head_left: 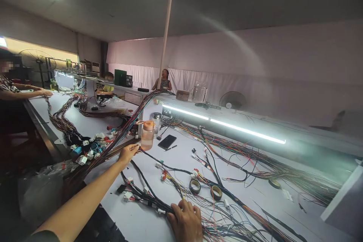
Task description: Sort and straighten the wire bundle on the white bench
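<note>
Left hand (129, 155) pinches cable (148, 155) beside bottle (147, 137), right hand (186, 221) curls over harness (167, 208), grip unclear; rightward swing could topple bottle.

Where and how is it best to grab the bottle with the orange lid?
Probably around its upright, round body, below the orange lid. Come from the near right, above the flat phone: another bottle stands close behind, and a thick wire bundle runs past the left.

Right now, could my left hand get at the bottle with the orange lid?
Probably yes: the bottle stands just past your left hand with nothing visible between, though that hand seems to pinch a dark cable.
</note>
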Demonstrator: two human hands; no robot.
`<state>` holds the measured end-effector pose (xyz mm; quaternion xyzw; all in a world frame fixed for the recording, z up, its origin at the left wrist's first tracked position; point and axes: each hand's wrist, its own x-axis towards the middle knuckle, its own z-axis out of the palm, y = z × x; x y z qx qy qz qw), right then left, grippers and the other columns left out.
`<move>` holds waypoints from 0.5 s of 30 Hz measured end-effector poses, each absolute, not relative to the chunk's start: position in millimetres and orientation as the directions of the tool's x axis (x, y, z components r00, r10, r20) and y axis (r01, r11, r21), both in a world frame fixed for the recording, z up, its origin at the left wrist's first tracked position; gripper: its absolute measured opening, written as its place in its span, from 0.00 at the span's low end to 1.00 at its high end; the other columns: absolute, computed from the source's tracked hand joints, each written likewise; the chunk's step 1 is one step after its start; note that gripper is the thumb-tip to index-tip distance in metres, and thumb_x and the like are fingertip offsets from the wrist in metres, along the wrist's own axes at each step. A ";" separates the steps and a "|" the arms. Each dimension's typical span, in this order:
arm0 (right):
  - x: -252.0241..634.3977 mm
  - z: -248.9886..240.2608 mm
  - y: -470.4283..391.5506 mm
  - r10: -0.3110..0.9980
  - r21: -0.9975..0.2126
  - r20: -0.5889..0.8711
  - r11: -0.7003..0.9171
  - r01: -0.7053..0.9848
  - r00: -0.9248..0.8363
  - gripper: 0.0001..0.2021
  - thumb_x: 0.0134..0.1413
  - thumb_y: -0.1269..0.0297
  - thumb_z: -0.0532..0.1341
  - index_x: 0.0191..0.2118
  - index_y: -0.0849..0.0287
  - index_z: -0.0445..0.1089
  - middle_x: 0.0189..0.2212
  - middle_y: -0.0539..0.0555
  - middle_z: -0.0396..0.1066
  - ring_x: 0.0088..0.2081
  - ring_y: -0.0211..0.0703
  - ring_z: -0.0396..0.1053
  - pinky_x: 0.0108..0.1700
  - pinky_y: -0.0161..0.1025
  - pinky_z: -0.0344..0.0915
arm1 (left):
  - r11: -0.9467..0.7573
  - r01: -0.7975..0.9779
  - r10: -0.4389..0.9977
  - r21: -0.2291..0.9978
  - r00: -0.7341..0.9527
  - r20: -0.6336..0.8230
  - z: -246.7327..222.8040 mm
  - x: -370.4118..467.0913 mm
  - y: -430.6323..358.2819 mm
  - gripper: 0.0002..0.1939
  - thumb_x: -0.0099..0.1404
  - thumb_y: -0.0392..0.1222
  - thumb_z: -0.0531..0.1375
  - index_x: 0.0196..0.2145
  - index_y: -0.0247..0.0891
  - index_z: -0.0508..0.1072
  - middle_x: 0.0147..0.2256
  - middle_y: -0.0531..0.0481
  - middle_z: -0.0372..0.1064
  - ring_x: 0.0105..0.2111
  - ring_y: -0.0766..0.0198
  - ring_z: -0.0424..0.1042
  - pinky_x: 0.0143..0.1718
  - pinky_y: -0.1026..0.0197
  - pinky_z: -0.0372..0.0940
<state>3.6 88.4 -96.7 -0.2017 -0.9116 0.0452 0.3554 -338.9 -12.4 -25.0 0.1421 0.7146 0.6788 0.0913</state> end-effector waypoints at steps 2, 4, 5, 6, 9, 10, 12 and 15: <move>3.9 -95.2 87.7 0.393 -0.226 0.637 0.918 0.326 -0.663 0.08 0.49 0.62 0.69 0.35 0.47 0.71 0.31 0.47 0.70 0.35 0.43 0.66 0.42 0.43 0.51 | 0.137 0.120 0.343 0.983 -0.937 0.067 -27.0 -344.3 -14.0 0.12 0.65 0.47 0.60 0.34 0.32 0.72 0.27 0.52 0.70 0.28 0.66 0.71 0.36 0.58 0.68; 4.3 -93.7 87.1 0.401 -0.236 0.639 0.915 0.328 -0.657 0.09 0.48 0.63 0.70 0.34 0.47 0.71 0.31 0.46 0.69 0.35 0.42 0.66 0.42 0.42 0.51 | 0.231 0.159 0.349 0.960 -0.934 0.071 -29.3 -349.3 -13.6 0.15 0.65 0.49 0.59 0.33 0.33 0.72 0.28 0.51 0.71 0.30 0.65 0.71 0.38 0.56 0.67; 4.5 -93.1 86.8 0.407 -0.242 0.638 0.912 0.332 -0.654 0.09 0.47 0.63 0.71 0.34 0.47 0.70 0.31 0.46 0.69 0.35 0.42 0.66 0.42 0.42 0.51 | 0.278 0.178 0.350 0.944 -0.934 0.073 -30.5 -351.6 -12.7 0.15 0.65 0.50 0.58 0.33 0.33 0.72 0.30 0.51 0.71 0.31 0.64 0.72 0.39 0.56 0.67; 4.6 -92.5 86.6 0.412 -0.245 0.636 0.910 0.335 -0.653 0.10 0.47 0.63 0.71 0.34 0.47 0.70 0.31 0.46 0.69 0.35 0.42 0.66 0.42 0.42 0.51 | 0.326 0.196 0.351 0.925 -0.933 0.074 -31.7 -353.9 -11.5 0.16 0.65 0.51 0.58 0.33 0.33 0.72 0.31 0.50 0.71 0.32 0.64 0.72 0.40 0.55 0.67; 4.4 -91.5 86.2 0.407 -0.241 0.634 0.912 0.332 -0.658 0.09 0.47 0.63 0.71 0.33 0.48 0.70 0.30 0.46 0.69 0.35 0.42 0.65 0.42 0.42 0.51 | 0.468 0.250 0.358 0.848 -0.931 0.078 -34.5 -360.0 -6.9 0.15 0.65 0.50 0.58 0.36 0.33 0.72 0.35 0.48 0.71 0.36 0.62 0.71 0.43 0.53 0.67; 4.3 -91.4 86.2 0.405 -0.238 0.633 0.913 0.332 -0.660 0.09 0.47 0.62 0.71 0.33 0.48 0.70 0.30 0.46 0.69 0.35 0.42 0.65 0.42 0.43 0.51 | 0.512 0.270 0.361 0.815 -0.929 0.081 -35.2 -361.6 -5.6 0.15 0.65 0.50 0.58 0.37 0.33 0.72 0.36 0.47 0.71 0.38 0.61 0.71 0.44 0.52 0.66; 3.9 -91.6 86.3 0.407 -0.227 0.628 0.911 0.344 -0.664 0.09 0.48 0.61 0.70 0.33 0.48 0.70 0.30 0.47 0.69 0.35 0.43 0.65 0.42 0.43 0.51 | 0.598 0.307 0.365 0.741 -0.927 0.089 -36.3 -363.8 -3.8 0.15 0.65 0.50 0.58 0.38 0.34 0.72 0.38 0.47 0.71 0.41 0.60 0.70 0.46 0.50 0.65; 3.3 -93.0 86.6 0.418 -0.216 0.609 0.905 0.366 -0.674 0.08 0.50 0.60 0.69 0.34 0.48 0.70 0.30 0.47 0.69 0.35 0.43 0.64 0.42 0.43 0.50 | 0.706 0.353 0.374 0.614 -0.922 0.101 -38.3 -364.3 -3.0 0.15 0.64 0.51 0.59 0.37 0.35 0.73 0.39 0.46 0.70 0.45 0.57 0.69 0.51 0.46 0.61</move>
